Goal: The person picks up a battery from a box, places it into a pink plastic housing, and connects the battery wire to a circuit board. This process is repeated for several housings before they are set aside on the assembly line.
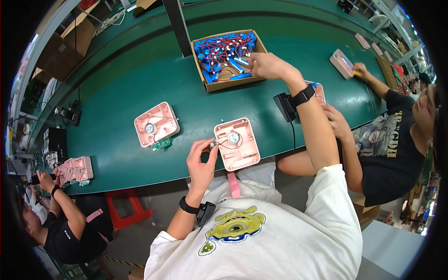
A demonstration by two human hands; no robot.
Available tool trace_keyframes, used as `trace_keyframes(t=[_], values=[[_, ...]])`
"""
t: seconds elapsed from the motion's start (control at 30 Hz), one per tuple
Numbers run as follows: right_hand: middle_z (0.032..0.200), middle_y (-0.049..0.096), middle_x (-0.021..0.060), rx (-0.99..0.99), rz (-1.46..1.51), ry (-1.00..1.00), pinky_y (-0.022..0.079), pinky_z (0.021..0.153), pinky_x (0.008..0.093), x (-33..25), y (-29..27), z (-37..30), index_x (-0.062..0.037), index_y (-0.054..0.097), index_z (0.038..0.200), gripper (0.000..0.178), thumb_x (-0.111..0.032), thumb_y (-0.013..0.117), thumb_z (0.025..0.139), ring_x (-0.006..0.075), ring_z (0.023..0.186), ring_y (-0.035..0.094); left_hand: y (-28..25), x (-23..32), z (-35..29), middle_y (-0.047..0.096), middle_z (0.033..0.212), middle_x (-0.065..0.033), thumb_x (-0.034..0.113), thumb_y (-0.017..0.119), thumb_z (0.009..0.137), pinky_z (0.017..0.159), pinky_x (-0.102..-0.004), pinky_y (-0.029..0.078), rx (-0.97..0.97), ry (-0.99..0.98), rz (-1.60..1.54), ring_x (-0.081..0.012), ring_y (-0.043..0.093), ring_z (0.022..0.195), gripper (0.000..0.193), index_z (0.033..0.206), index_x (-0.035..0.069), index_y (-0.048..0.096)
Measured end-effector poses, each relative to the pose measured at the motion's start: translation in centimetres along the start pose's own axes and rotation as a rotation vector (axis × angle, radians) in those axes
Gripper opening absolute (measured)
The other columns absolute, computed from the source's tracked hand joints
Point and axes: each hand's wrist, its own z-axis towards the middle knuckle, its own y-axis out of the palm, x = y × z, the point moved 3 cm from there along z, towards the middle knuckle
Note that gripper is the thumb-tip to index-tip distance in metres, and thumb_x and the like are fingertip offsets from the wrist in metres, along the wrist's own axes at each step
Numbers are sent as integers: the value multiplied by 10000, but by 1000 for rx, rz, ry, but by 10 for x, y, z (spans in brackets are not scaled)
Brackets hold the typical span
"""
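Observation:
A pink plastic housing (pixel 239 156) lies open in front of me, with a round silver speaker (pixel 234 137) and thin dark wires inside. My left hand (pixel 201 163) is at its left edge, thumb and forefinger closed on a small circuit board (pixel 214 144), mostly covered by the fingertips. Beyond the housing stands a cardboard box (pixel 239 85) of blue cylindrical batteries (pixel 235 64) with red and black wires and white plugs. My right hand (pixel 270 66) reaches to the box's right side, its fingers curled down among the batteries. What its fingertips pinch, if anything, is hidden.
Another pink housing (pixel 164 114) with a green circuit board (pixel 162 143) lies to the left. Several more housings (pixel 84 167) sit at far left by a co-worker. At right, a co-worker's hands hold a pink housing (pixel 319 92) and a yellow-handled tool (pixel 357 73). A metal post (pixel 178 28) rises behind.

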Motion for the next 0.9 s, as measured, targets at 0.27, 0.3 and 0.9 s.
trace_keyframes(t=[0.27,0.3,0.9], values=[[992,784,123,-187,920,91,542,738,267,-3,-19,-19,-9,738,1034,151,-81,731,901,145,911,740,2,-3,-1,662,1086,-76,-55,746,926,818,-262,509,-18,-16,-5,-136,606,933,251,1175,-29,727],[980,778,114,-153,961,56,539,740,256,-7,-16,-24,-2,742,1054,162,-72,731,908,139,891,729,0,-3,-2,663,1083,-76,-56,747,925,815,-262,509,-22,-13,-3,-137,606,929,252,1175,-28,727],[1035,768,148,172,1296,-277,596,688,263,-49,-25,-64,81,731,1186,224,-45,670,1012,154,885,731,0,-6,0,686,1033,-94,-50,767,902,773,-274,545,-13,18,-2,-155,651,849,258,1156,-18,744]])
